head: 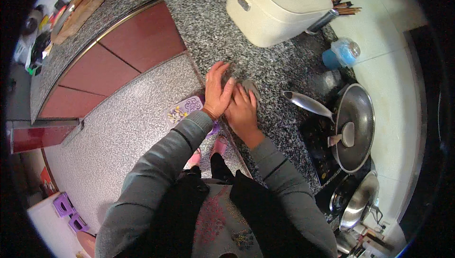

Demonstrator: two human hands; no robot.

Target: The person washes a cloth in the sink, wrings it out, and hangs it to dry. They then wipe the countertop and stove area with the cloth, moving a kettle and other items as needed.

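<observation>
My right hand presses on a grey cloth at the edge of the speckled granite countertop. Only part of the cloth shows beyond the fingers. My left hand is beside it, its thumb over the right hand's fingers and its own fingers extended, with nothing seen in it. Whether its underside touches the counter cannot be told. Beyond both hands stands a cream rice cooker. To the right, the metal handle of a wok points towards the hands; a ladle lies in the wok.
A blue container with a plastic wrap stands by the tiled wall, near a metal holder of chopsticks. Another metal pan is at lower right. A purple patterned stool or bin is below the counter edge. Dark red cabinets line the left.
</observation>
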